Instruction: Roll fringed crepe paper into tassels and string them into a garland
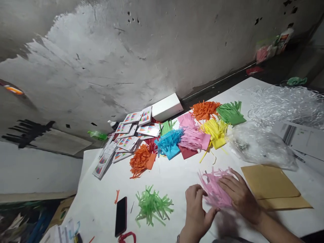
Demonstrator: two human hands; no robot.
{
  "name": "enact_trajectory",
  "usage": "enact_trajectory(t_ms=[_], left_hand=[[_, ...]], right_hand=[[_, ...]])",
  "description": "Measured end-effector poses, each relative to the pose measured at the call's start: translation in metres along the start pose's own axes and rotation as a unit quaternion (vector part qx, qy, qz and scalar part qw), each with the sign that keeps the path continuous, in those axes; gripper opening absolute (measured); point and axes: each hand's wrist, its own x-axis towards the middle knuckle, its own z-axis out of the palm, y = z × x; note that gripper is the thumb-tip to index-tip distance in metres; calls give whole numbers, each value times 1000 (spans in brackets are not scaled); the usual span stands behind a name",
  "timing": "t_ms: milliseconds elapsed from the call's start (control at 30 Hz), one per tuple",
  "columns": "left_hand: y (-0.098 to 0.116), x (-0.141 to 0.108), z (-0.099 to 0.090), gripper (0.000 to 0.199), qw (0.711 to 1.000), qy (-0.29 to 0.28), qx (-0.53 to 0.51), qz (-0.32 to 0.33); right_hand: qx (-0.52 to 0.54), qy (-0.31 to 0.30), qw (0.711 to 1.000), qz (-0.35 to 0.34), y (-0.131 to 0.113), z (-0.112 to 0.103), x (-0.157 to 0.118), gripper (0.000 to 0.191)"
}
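A fringed bundle of pink tissue paper [212, 187] lies on the white table in front of me. My right hand [239, 197] rests on its right side, fingers stretched out over the strips. At its left edge is my left hand [196, 211], fingers bent against the strips and thumb spread apart from them. To the left sits a loose light green tissue paper fringe [154, 206]. A brown envelope [273, 182] lies flat just right of my right hand.
Fringed paper bundles stand at the back, including blue [169, 143], yellow [215, 131] and orange [143, 160]. Printed packets [128, 143] pile up left of them, near a white box [167, 107]. A phone [121, 216] lies front left. Plastic bags [263, 145] and clear strands [286, 104] fill the right.
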Motion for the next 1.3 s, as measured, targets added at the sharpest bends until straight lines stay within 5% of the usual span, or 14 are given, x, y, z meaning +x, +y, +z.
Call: enact_trajectory(t_ms=[133, 267, 333, 467, 633, 767, 833, 900, 1000, 1067, 1133, 1233, 1300], left_hand=[[4, 15, -9, 54, 996, 3, -63, -58], [-3, 33, 7, 49, 950, -129, -195, -206], [-7, 30, 18, 46, 916, -170, -273, -238], [-15, 6, 31, 36, 880, -163, -360, -263], [-28, -17, 18, 29, 944, -174, -147, -240], [-21, -12, 5, 35, 945, -74, -216, -234], [-8, -7, 11, 53, 903, -56, -347, -246], [6, -4, 25, 68, 826, -43, -490, -277], [22, -12, 44, 64, 702, 7, -639, -313], [22, -24, 45, 55, 654, 7, -695, -298], [12, -36, 32, 39, 668, -88, -697, -244], [-18, -45, -2, 31, 751, -386, -512, -155], [-38, -41, -21, 37, 815, -431, -343, -180]], right_hand=[[-9, 17, 994, -108, -13, -15, -5, 31], [-21, 22, 990, -140, -24, -22, -7, 37], [-32, 22, 989, -141, -26, -23, -10, 36], [-17, 37, 991, -128, -26, -24, -18, 36], [-11, 56, 995, -77, -22, -29, -24, 39], [-20, 53, 994, -91, -25, -30, -22, 37], [-24, 48, 994, -93, -29, -28, -20, 35], [-27, 45, 995, -81, -31, -27, -17, 33], [-41, 42, 996, -61, -30, -24, -13, 33], [-56, 39, 997, -43, -23, -23, -13, 39], [-64, 46, 997, -16, -15, -23, -14, 47], [-59, 59, 996, 18, -4, -25, -17, 56], [-44, 56, 997, 20, -2, -27, -18, 55]])
